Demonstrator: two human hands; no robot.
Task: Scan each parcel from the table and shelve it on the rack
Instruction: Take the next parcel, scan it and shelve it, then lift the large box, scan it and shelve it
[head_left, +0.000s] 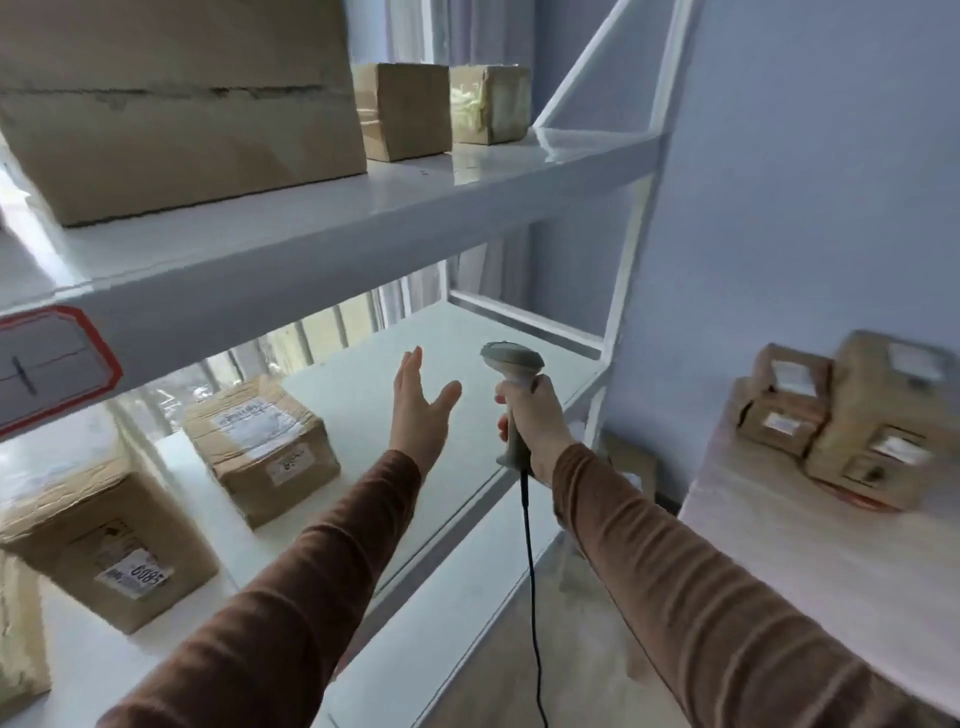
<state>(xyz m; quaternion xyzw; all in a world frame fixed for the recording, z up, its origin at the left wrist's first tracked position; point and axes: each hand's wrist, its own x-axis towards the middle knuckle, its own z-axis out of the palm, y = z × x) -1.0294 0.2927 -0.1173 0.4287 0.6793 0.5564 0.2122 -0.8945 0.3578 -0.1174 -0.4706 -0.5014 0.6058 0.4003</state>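
Note:
My left hand (418, 405) is open with fingers spread, hovering empty over the middle shelf of the white rack (332, 223). My right hand (535, 426) grips the handle of a grey corded barcode scanner (511, 364), head up. On the middle shelf, left of my left hand, lie a labelled cardboard parcel (260, 447) and a nearer one (109, 551). A pile of small brown parcels (852, 421) sits on the table (810, 561) at the right.
The upper shelf carries a large carton (171, 104) and two small boxes (402, 109), (488, 104). A red-bordered label (47, 364) is stuck on the shelf front. The scanner cable (532, 597) hangs down between my arms. A blue wall stands behind the table.

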